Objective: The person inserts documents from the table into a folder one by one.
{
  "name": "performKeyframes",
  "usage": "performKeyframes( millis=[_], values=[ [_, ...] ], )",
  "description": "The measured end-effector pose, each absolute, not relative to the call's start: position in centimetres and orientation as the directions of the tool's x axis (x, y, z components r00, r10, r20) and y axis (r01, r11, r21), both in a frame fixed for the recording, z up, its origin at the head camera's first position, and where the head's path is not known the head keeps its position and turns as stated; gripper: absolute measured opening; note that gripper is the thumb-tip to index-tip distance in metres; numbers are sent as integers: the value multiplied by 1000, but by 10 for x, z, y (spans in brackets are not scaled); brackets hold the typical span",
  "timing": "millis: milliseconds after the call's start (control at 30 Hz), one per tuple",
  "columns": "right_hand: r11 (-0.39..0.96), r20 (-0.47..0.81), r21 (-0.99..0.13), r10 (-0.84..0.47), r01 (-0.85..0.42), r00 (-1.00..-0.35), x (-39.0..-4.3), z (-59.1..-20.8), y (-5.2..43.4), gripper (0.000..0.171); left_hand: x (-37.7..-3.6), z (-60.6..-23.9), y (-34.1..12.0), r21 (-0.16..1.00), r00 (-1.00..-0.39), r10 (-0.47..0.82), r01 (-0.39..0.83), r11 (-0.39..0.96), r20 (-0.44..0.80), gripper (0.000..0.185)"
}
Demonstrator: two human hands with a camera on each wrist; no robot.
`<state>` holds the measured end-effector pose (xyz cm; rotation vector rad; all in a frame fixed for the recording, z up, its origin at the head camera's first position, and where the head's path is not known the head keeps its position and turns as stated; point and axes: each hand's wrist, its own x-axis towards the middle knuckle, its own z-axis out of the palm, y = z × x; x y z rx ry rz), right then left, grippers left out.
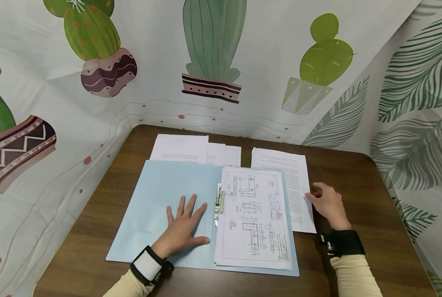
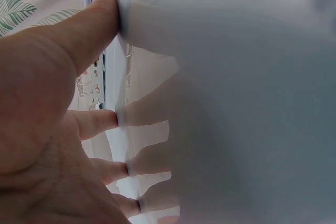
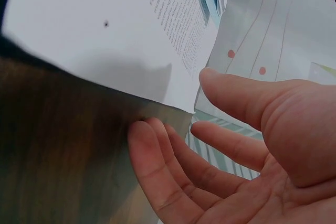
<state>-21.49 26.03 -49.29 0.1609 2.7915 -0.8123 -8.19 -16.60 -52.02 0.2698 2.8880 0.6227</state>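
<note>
A light blue folder [image 1: 161, 181] lies spread out on the brown table. My left hand [image 1: 180, 232] rests on its left cover with the fingers spread; in the left wrist view the fingertips touch the glossy blue surface. A metal clip [image 1: 219, 204] runs along the spine. Sheets with technical drawings [image 1: 258, 260] lie on the right cover. Partly under the folder's right side sits a printed sheet [image 1: 299, 177]. My right hand [image 1: 327, 203] is at that sheet's right edge. In the right wrist view, the thumb and loosely bent fingers stand apart, beside the punched sheet [image 3: 131, 40].
More papers [image 1: 181, 144] stick out from behind the folder's upper left edge. The wooden table [image 1: 358, 177] extends to the right of the right hand. A cloth [image 1: 150, 62] printed with cacti hangs behind the table, and leaf-patterned cloth [image 1: 414, 82] hangs on the right.
</note>
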Motion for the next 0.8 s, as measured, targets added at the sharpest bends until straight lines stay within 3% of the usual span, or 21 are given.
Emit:
performKeyframes(
  millis=[800],
  values=[
    [831, -248, -534, 25, 158, -968, -217, -497, 256, 56, -81, -518, -166, 429, -969, 220, 152, 890, -115, 100]
  ],
)
